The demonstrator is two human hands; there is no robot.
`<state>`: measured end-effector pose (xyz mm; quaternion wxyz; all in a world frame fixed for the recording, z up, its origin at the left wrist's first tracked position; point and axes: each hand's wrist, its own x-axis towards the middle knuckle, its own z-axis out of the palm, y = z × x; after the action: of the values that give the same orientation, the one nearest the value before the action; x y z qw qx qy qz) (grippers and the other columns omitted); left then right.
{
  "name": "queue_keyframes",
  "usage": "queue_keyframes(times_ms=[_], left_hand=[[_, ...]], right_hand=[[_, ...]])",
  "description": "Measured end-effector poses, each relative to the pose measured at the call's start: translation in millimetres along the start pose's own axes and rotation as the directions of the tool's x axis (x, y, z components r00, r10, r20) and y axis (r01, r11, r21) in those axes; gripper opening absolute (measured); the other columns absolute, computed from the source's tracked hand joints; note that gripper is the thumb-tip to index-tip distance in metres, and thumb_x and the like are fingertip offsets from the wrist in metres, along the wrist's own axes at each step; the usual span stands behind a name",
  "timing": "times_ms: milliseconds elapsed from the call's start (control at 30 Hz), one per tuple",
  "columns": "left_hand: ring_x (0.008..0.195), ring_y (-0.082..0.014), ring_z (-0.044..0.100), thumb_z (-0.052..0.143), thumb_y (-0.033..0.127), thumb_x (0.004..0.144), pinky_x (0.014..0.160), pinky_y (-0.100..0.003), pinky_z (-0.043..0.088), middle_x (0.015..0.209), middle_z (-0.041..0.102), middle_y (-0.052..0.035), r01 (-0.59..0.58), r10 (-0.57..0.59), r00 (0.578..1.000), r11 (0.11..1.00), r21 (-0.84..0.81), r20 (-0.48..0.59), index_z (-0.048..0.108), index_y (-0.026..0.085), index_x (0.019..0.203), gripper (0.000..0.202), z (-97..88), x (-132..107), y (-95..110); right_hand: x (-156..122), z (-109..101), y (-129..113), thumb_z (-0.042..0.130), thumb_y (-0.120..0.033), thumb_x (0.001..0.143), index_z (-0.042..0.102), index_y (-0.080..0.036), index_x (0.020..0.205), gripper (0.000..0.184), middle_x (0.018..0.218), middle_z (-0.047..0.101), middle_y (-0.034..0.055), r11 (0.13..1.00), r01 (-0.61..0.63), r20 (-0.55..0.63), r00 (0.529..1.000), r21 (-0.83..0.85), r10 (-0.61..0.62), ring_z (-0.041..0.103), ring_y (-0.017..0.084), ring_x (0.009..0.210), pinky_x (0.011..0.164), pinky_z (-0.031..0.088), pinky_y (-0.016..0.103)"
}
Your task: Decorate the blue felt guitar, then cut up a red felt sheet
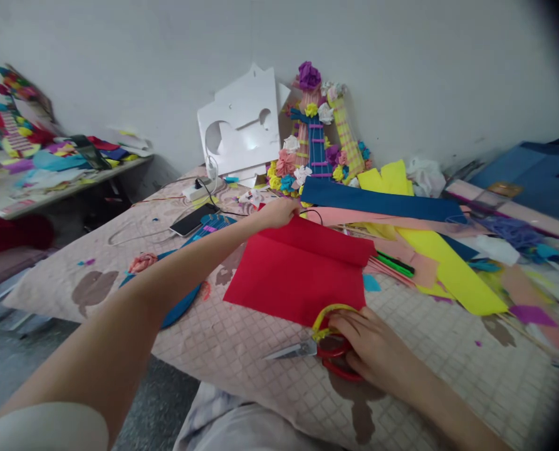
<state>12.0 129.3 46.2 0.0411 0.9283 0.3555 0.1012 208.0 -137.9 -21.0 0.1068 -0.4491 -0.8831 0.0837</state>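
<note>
A sheet of red crepe paper [298,272] lies on the cloth-covered table in front of me, its far part folded over. My left hand [281,212] reaches across and pinches the paper at its far edge. In my right hand [378,351] is a pair of scissors [325,343] with red and yellow handles. Their blades look closed and point left, just off the near edge of the red paper. Fingers of that hand sit at the handles beside the paper's near right corner.
Blue paper [378,202] and yellow strips [467,282] lie to the right among scraps and green and black pens [395,264]. A phone [195,219] with cables and a blue paper guitar [180,307] are on the left. Decorated guitars [318,147] lean against the wall.
</note>
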Motion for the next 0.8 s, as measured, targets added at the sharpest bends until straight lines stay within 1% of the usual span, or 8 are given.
queue_keyframes(times_ms=[167,300,400,467,567,667,733,800], left_hand=[[0.091,-0.0208,0.063,0.046,0.003,0.075,0.080,-0.029,0.046,0.097,0.069,-0.0121,0.069,-0.070,0.997,0.997,0.043,0.031,0.067,0.011,0.099,0.033,23.6,18.7,-3.1],[0.101,-0.0224,0.061,0.045,0.002,0.076,0.087,-0.032,0.045,0.109,0.066,-0.0136,0.054,-0.055,0.998,0.996,0.078,0.007,0.061,0.013,0.114,0.042,25.4,4.4,3.7],[0.108,-0.0231,0.057,0.046,0.009,0.081,0.093,-0.035,0.043,0.114,0.063,-0.0129,-0.012,0.011,1.000,0.996,0.083,0.003,0.060,0.014,0.115,0.037,13.6,-27.0,9.7],[0.103,-0.0229,0.060,0.050,0.017,0.084,0.090,-0.035,0.045,0.110,0.064,-0.0117,-0.072,0.069,0.997,0.995,0.075,0.038,0.060,0.015,0.112,0.030,5.7,-57.7,14.4],[0.108,-0.0234,0.057,0.053,0.028,0.088,0.093,-0.037,0.044,0.115,0.063,-0.0119,-0.264,0.261,0.957,0.964,0.012,0.127,0.058,0.016,0.115,0.031,1.5,-112.0,26.5],[0.111,-0.0240,0.055,0.059,0.033,0.085,0.094,-0.037,0.044,0.119,0.061,-0.0109,-0.345,0.347,0.915,0.937,-0.049,0.206,0.054,0.017,0.122,0.040,8.3,-161.6,44.3],[0.113,-0.0230,0.054,0.056,0.021,0.085,0.095,-0.036,0.043,0.125,0.058,-0.0098,-0.361,0.361,0.906,0.932,-0.045,0.221,0.050,0.018,0.126,0.041,15.9,-184.1,55.3],[0.115,-0.0232,0.052,0.049,0.011,0.085,0.094,-0.036,0.042,0.127,0.056,-0.0097,-0.372,0.362,0.908,0.928,0.006,0.208,0.048,0.018,0.127,0.042,23.4,-196.1,62.9]], right_hand=[[-0.6,-0.4,-0.7,0.040,0.001,0.059,0.054,-0.016,0.103,0.049,0.111,0.065,0.0129,1.000,0.011,-0.031,0.999,0.003,-0.011,0.059,0.027,0.102,0.084,0.042,0.043],[-3.3,-0.1,1.3,0.041,0.000,0.060,0.054,-0.017,0.105,0.049,0.111,0.065,0.0122,1.000,0.018,-0.056,0.998,-0.012,-0.019,0.059,0.026,0.104,0.086,0.042,0.043],[-10.6,-3.5,7.8,0.043,-0.003,0.063,0.053,-0.018,0.109,0.050,0.112,0.065,0.0100,1.000,-0.010,-0.111,0.994,-0.025,0.008,0.059,0.025,0.105,0.089,0.042,0.043],[-18.8,-8.0,16.1,0.044,-0.005,0.066,0.053,-0.020,0.111,0.048,0.112,0.066,0.0084,0.997,-0.066,-0.165,0.985,-0.052,0.056,0.061,0.024,0.101,0.087,0.043,0.042],[-35.3,-15.3,35.5,0.047,-0.012,0.071,0.054,-0.022,0.111,0.042,0.102,0.069,0.0059,0.971,-0.220,-0.246,0.950,-0.097,0.191,0.065,0.024,0.090,0.079,0.048,0.039],[-53.5,-20.0,60.7,0.051,-0.022,0.073,0.054,-0.025,0.113,0.040,0.099,0.070,0.0047,0.911,-0.400,-0.315,0.881,-0.101,0.352,0.066,0.025,0.086,0.072,0.051,0.037],[-64.0,-21.7,77.2,0.052,-0.027,0.073,0.055,-0.025,0.113,0.039,0.101,0.070,0.0055,0.855,-0.512,-0.344,0.820,-0.085,0.457,0.067,0.027,0.085,0.069,0.052,0.038],[-71.2,-22.8,90.1,0.053,-0.032,0.073,0.055,-0.026,0.112,0.040,0.102,0.070,0.0063,0.797,-0.602,-0.363,0.756,-0.057,0.545,0.068,0.028,0.084,0.066,0.052,0.039]])
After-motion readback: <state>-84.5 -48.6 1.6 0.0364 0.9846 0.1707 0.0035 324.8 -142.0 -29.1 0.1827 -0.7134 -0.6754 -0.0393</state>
